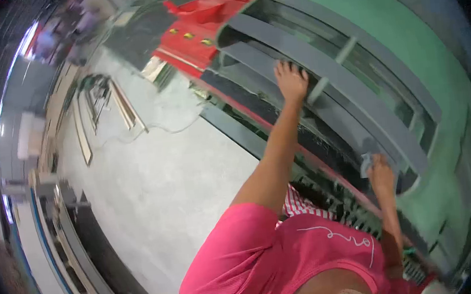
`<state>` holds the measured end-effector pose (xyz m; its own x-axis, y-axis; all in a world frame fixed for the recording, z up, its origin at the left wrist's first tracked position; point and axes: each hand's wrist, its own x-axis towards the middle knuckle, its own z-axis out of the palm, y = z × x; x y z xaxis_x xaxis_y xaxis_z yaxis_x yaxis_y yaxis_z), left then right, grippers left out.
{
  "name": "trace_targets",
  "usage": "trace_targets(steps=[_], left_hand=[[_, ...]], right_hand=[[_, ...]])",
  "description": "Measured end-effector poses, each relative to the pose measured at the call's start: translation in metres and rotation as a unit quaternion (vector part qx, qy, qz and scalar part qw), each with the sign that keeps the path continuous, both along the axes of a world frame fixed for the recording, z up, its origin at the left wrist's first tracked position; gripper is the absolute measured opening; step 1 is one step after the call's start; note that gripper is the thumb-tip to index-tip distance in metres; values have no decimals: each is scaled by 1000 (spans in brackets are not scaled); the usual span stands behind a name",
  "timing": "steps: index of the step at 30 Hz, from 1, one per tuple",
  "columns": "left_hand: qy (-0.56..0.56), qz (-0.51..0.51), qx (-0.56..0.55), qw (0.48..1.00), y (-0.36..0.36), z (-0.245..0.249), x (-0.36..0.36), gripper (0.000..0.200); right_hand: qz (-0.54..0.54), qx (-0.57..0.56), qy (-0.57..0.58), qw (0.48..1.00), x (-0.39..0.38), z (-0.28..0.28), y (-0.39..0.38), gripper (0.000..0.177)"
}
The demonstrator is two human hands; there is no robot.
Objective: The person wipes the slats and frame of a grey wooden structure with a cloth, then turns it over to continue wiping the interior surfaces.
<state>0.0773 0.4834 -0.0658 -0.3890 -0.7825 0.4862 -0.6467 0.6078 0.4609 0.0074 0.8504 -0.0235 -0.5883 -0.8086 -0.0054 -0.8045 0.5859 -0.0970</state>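
A long grey frame with curved slats and short crossbars lies on a green surface, in front of my body. My left hand rests on a lower slat near its far end, fingers spread and nothing held. Closer to me, my right hand is closed on a crumpled pale blue-grey piece, perhaps cloth or abrasive paper. That piece is against the lower slat near the frame's near end. My right fingertips are partly hidden.
The frame sits on a green surface. Beyond its far end are red panels with yellow-ringed holes and a red scoop-like piece. Wooden strips and a thin cord lie on the pale floor. Long boards stand at left.
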Motion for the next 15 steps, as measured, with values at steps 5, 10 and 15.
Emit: trace_targets(steps=[5,10,15], left_hand=[[28,20,-26,999,6,-7,-6,39],[5,32,-29,999,5,-5,-6,37],[-41,10,-19,999,3,-3,-5,38]], right_hand=[[-4,-66,-87,994,4,37,-65,33],[66,-79,-75,992,18,-1,-109,30],[78,-106,-234,963,29,58,-117,27]])
